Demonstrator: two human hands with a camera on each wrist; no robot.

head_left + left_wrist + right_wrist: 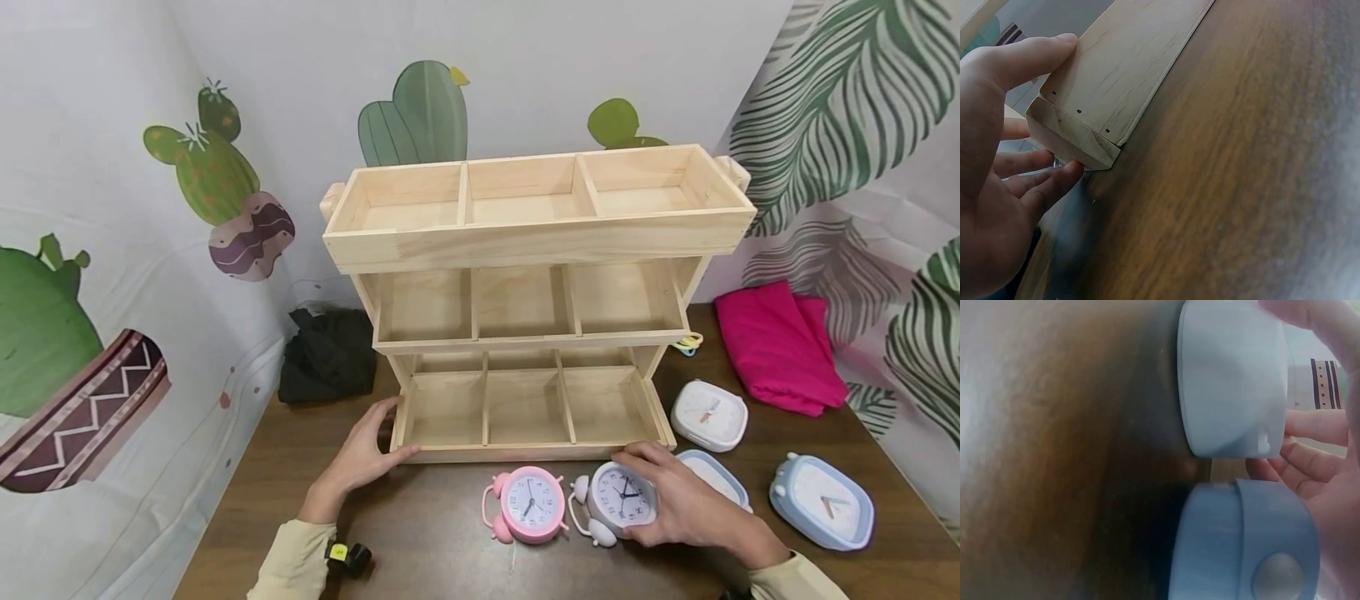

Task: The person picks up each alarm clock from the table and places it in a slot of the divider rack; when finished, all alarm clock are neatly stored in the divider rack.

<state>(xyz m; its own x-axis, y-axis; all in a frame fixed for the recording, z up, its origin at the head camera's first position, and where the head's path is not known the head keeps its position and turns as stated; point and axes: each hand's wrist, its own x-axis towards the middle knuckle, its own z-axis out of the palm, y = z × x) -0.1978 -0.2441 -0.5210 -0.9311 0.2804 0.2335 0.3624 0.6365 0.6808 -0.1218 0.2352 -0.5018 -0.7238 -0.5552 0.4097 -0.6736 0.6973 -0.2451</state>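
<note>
A pale wooden three-tier rack [525, 454], each tier split into three compartments, stands at the back of the table. My left hand [362, 452] holds its lower left front corner; in the left wrist view the thumb lies on the front board [1129, 62] and fingertips touch the end piece. A white twin-bell alarm clock [622, 497] lies face up before the rack, bells toward the left. My right hand [678, 504] grips its right side between thumb and fingers; the right wrist view shows its white casing [1235, 381]. A pink alarm clock [531, 505] lies face up to its left.
Right of the rack sit a white rounded-square case [709, 415], a blue one [716, 477] partly behind my right hand, and a blue one [823, 502] with clock-like hands. Pink cloth [780, 346] lies farther back; black cloth [327, 354] lies left of the rack.
</note>
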